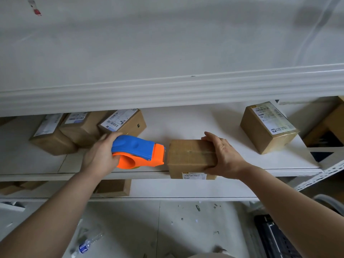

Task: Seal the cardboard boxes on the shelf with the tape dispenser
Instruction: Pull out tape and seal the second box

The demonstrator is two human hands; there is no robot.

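Observation:
A blue and orange tape dispenser [138, 151] is gripped in my left hand [100, 155], its orange nose touching the left edge of a small cardboard box [188, 157]. This box sits at the front edge of the white shelf [186, 120], with a label on its front face. My right hand [221, 153] clasps the box's right end, fingers over the top and thumb at the front. Three labelled boxes [122, 121] stand in a row at the back left. Another labelled box [268, 127] stands to the right.
An upper white shelf board [167, 86] overhangs the boxes. A lower shelf holds more cardboard boxes [113, 188]. On the floor lie a plastic bottle [85, 244] and scraps. A white perforated shelf bracket [320, 174] and a dark crate [273, 237] are at the right.

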